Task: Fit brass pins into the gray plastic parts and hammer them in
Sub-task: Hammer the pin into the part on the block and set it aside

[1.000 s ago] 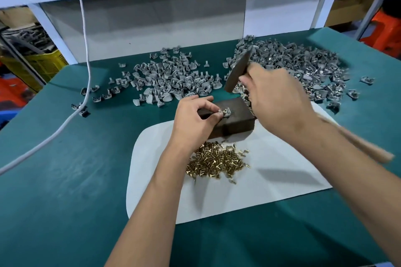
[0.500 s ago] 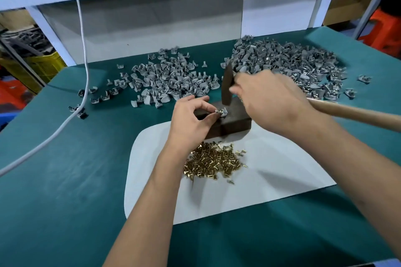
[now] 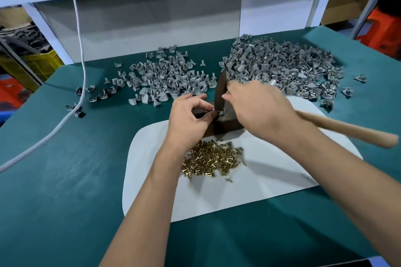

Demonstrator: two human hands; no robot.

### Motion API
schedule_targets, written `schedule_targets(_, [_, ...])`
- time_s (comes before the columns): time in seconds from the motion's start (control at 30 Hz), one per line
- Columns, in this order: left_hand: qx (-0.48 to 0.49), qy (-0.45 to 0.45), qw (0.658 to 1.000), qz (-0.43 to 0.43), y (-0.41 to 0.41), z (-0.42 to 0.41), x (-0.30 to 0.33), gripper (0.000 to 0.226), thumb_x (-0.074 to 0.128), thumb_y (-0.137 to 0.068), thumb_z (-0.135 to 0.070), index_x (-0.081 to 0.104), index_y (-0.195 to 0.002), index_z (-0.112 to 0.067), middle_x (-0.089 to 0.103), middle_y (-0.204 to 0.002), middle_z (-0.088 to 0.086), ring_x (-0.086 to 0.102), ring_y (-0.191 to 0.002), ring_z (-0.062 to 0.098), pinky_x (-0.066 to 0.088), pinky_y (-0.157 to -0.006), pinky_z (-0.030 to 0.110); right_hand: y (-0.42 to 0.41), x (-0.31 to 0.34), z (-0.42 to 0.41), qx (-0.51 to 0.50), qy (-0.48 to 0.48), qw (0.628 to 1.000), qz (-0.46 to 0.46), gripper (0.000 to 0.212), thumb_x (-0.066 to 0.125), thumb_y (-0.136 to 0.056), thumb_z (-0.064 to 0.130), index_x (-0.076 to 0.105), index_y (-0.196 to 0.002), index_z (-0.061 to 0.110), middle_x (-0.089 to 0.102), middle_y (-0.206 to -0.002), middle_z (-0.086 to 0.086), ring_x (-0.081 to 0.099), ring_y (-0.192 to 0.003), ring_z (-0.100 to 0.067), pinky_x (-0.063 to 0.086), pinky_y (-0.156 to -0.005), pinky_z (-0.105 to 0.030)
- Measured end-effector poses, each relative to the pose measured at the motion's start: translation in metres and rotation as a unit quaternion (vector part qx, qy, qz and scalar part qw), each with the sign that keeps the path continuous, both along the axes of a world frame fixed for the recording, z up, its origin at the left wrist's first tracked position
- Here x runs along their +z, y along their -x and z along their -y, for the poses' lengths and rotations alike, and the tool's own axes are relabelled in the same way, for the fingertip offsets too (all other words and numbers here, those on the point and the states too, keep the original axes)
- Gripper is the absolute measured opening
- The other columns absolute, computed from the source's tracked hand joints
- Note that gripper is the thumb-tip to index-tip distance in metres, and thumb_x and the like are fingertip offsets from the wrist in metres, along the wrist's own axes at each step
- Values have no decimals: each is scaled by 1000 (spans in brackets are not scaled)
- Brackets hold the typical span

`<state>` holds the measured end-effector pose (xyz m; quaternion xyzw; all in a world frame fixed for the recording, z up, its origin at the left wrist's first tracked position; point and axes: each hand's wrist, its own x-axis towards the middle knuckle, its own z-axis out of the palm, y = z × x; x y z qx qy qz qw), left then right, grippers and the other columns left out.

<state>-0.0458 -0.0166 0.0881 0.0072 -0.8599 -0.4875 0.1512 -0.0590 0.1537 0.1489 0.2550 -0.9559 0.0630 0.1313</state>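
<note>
Hammer (image 3: pixel 219 91) head-down in right hand's (image 3: pixel 260 110) grip

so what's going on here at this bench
A person is hammering brass pins into small gray plastic parts. The left hand pinches one gray part on a dark block, while the right hand grips a hammer whose head is down on that part. Loose brass pins lie on a white sheet, with two heaps of gray parts behind.
</note>
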Motion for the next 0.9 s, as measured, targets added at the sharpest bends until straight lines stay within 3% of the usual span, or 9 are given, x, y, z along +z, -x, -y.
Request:
schedule_targets(0.13, [8, 9, 1000, 0, -3, -1, 3, 18, 81, -85, -13, 75, -81, -29, 68, -132, 1, 40, -144, 20, 29, -121, 41, 8, 11, -10, -1, 24, 1000, 18, 23, 39, -108, 40, 58, -105, 27, 47, -74, 2, 47, -70, -28, 36, -65, -36])
schedule_targets(0.2, [14, -5, 1000, 5, -5, -2, 5, 19, 81, -85, -14, 75, -79, -31, 68, -132, -1, 39, -144, 17, 27, -120, 36, 10, 11, -23, 2, 85, 994, 62, 17, 46, -106, 41, 57, -97, 32, 55, -74, 10, 53, -71, -20, 40, -66, -34])
schedule_targets(0.3, [14, -38, 999, 21, -6, -3, 6, 19, 80, -85, -14, 76, -77, -30, 67, -134, -4, 38, -144, 15, 24, -120, 36, 15, 14, -51, 34, 144, 980, 134, 12, 62, -100, 36, 64, -93, 27, 67, -80, 9, 61, -72, -13, 47, -63, -32])
schedule_targets(0.47, [6, -98, 994, 38, -7, -4, 7, 15, 78, -87, -9, 79, -78, -21, 66, -136, -2, 39, -144, 11, 24, -121, 37, 20, 11, -80, 65, 72, 973, 209, 12, 82, -85, 25, 70, -84, 28, 70, -74, 14, 65, -71, -5, 54, -68, -30])
schedule_targets(0.63, [-1, -132, 990, 51, -8, -6, 8, 13, 76, -88, -9, 79, -79, -17, 66, -137, -2, 43, -141, 12, 26, -122, 46, 21, -6, -81, 53, -33, 975, 214, 23, 86, -78, 23, 64, -77, 31, 67, -76, 16, 60, -73, 0, 52, -72, -31])
schedule_targets(0.8, [-10, -174, 983, 51, -9, -7, 10, 23, 75, -88, -5, 78, -72, -22, 67, -134, 0, 56, -126, 7, 37, -118, 47, 24, -6, -81, 38, 1, 977, 211, 16, 87, -78, 26, 72, -73, 31, 71, -69, 15, 64, -65, 6, 52, -62, -16])
schedule_targets(0.9, [-14, -193, 980, 52, -9, -7, 11, 27, 74, -88, -4, 77, -69, -23, 67, -133, 0, 59, -120, 2, 43, -114, 48, 25, -4, -70, 20, 83, 982, 167, 16, 82, -85, 26, 70, -76, 33, 70, -70, 18, 64, -64, 7, 48, -58, -11])
